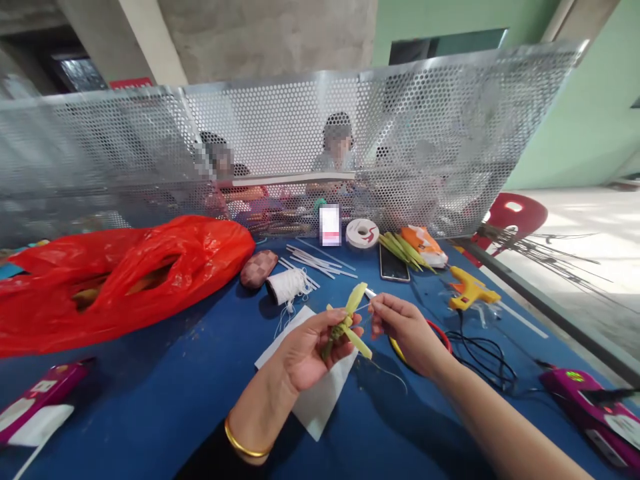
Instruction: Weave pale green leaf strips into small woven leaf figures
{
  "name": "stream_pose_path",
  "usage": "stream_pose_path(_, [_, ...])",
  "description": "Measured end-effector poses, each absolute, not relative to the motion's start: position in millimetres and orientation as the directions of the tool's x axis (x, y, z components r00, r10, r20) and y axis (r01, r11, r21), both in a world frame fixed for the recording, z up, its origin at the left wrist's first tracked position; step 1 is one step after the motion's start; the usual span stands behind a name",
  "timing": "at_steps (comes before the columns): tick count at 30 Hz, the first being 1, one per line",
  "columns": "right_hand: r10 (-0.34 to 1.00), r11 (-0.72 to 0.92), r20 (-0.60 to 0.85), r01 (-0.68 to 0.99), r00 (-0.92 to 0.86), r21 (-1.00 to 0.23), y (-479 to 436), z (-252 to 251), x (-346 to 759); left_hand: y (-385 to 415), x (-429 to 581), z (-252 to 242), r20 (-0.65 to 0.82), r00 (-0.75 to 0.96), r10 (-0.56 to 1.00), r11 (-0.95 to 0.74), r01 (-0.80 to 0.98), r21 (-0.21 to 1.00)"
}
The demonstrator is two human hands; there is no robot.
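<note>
Between the thumb and fingers of my left hand (310,350) is a small green flower-like piece with pale yellow-green petals (357,299); the fingers partly cover its base. My right hand (400,323), just to the right, pinches a thin thread (363,307) that runs across to the piece. A loose thread end (395,375) trails below. Beneath my left hand lies a white sheet of paper (320,410). Scissors with red and yellow handles (443,333) rest on the table, partly hidden under my right hand.
A red plastic bag (210,253) fills the left. Farther back are a string spool (287,287), white sticks (320,261), a ribbon roll (363,235), a phone (393,263) and green leaf strips (410,252). A yellow glue gun (473,288) stands right. People sit behind a perforated metal partition (280,113).
</note>
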State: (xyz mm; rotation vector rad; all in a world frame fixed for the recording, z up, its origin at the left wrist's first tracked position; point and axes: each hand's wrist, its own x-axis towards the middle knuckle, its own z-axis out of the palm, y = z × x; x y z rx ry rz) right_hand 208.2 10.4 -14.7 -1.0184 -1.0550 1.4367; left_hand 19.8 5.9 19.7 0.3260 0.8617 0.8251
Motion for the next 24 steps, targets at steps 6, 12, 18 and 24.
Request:
stream_pose_path(6, [0.99, -0.135, -0.115, -0.342, -0.078, -0.93, 9, -3, 214, 10, 8, 12, -0.575, 0.223, 0.787, 0.604, -0.465, 0.647])
stream_pose_path(12, [0.992, -0.126, -0.123, -0.093, -0.038, -0.988, 17, -2, 238, 10, 9, 7, -0.527, 0.219, 0.821, 0.565, -0.445, 0.695])
stream_pose_path(18, [0.954, 0.271, 0.298, 0.45, -0.009, -0.851, 12, -9, 229, 3, 12, 6, -0.392, 0.259, 0.883, 0.464, -0.341, 0.818])
stream_pose_path(24, [0.908, 0.107, 0.068, 0.072, -0.413, -0.992, -1, -21, 191, 1, 14, 7, -0.453, 0.335, 0.826, 0.556, -0.348, 0.755])
